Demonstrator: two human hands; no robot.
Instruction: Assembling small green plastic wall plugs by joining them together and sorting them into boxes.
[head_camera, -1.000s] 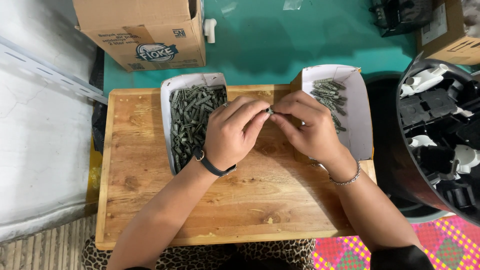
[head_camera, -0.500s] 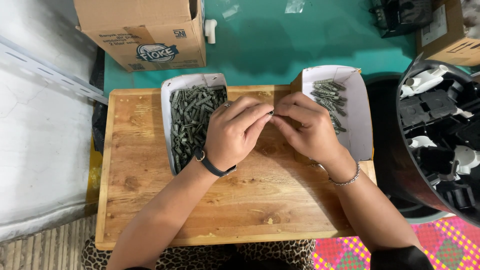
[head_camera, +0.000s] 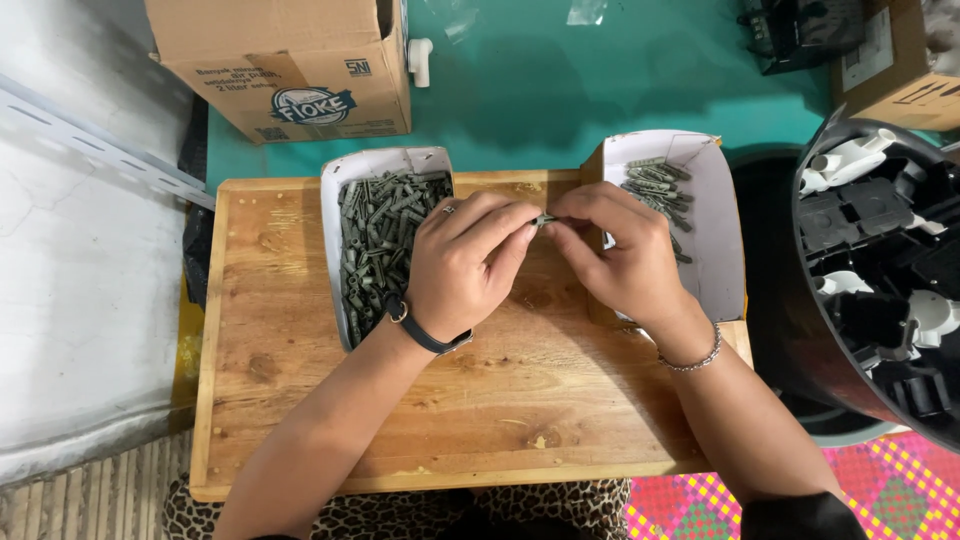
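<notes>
My left hand (head_camera: 470, 260) and my right hand (head_camera: 615, 255) meet fingertip to fingertip over the back middle of a wooden board (head_camera: 470, 420). Between them they pinch a small grey-green plastic piece (head_camera: 543, 219); most of it is hidden by the fingers. A black wristband sits on my left wrist, a thin chain bracelet on my right. Just left of my left hand stands a white paper tray (head_camera: 333, 215) heaped with many grey-green plastic pieces (head_camera: 375, 250). Behind my right hand a second white tray (head_camera: 715, 250) holds a smaller pile of the same pieces (head_camera: 655, 185).
A cardboard box (head_camera: 290, 65) stands on the teal surface behind the board. At the right a large black tub (head_camera: 880, 260) holds black and white plastic parts. Another cardboard box (head_camera: 895, 60) sits at the back right. A pale wall edge runs along the left.
Both hands stay together over the board; the fingers shift slightly around the small piece. Nothing else has moved.
</notes>
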